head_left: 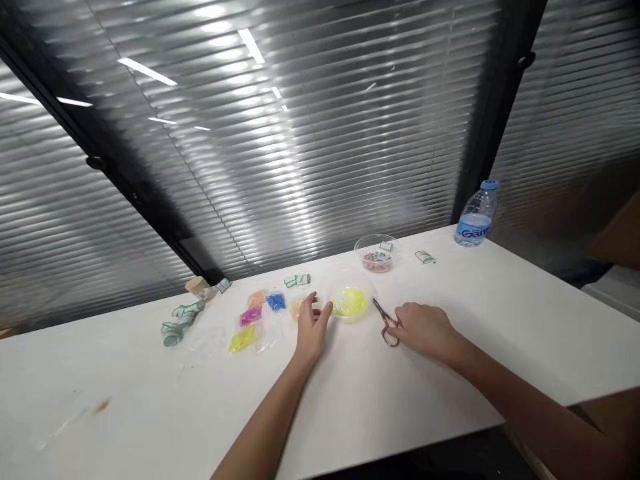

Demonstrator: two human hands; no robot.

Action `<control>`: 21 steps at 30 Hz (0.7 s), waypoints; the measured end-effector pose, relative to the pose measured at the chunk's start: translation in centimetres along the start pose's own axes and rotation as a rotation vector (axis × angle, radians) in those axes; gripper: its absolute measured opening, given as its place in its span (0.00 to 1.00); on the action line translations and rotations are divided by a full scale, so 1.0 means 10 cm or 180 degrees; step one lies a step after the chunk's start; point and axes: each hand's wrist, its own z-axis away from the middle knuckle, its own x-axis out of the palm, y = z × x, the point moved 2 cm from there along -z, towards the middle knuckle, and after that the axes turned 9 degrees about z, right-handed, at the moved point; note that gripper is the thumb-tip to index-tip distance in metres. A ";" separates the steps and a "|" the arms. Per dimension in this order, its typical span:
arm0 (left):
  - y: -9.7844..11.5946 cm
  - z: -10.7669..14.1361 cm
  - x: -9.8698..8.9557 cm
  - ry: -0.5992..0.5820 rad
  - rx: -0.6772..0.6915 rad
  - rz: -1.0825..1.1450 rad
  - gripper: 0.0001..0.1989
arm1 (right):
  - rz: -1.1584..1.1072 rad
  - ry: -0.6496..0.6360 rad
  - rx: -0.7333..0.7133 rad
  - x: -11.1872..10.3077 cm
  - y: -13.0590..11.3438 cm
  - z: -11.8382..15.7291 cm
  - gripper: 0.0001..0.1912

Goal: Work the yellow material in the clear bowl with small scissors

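Note:
My left hand (pixel 313 330) is beside the left edge of a clear round bowl (pixel 369 293). Its thumb and curved fingers are apart, with the thumb close to the bowl's rim. Yellow material (pixel 351 302) lies in the bottom of this bowl. To the bowl's right, my right hand (pixel 425 328) has its fingers on the handle of a pair of scissors (pixel 390 332). The blades point up and left toward the bowl and look closed. Part of the handle is hidden by my fingers.
Left of the bowl lie small bags: yellow (pixel 243 339), magenta (pixel 251 316), blue (pixel 275 302) and peach (pixel 257 299). Behind stands another clear bowl (pixel 377 260) with multicoloured bits. A water bottle (pixel 473 217) stands at the far right. Crumpled green-white wrappers (pixel 183 321) lie left.

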 end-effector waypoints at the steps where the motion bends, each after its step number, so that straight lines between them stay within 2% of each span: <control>1: -0.01 0.00 -0.01 -0.0022 0.0012 0.0014 0.32 | 0.0057 0.0010 0.0015 -0.01 -0.03 -0.10 0.17; 5: -0.04 0.01 -0.04 -0.0015 0.0131 0.0084 0.27 | 0.0213 0.0163 -0.0068 -0.03 -0.22 -0.49 0.12; 8: -0.02 0.04 -0.05 0.0057 0.0227 0.0147 0.23 | 0.0286 0.0367 0.0000 0.01 -0.35 -0.67 0.14; 15: 0.00 0.08 -0.07 0.0407 0.0315 0.0232 0.22 | 0.0381 0.0685 0.0063 0.19 -0.33 -0.72 0.18; 21: -0.01 0.08 -0.05 0.0647 0.0462 0.0179 0.22 | 0.0323 0.0757 0.0068 0.23 -0.32 -0.74 0.18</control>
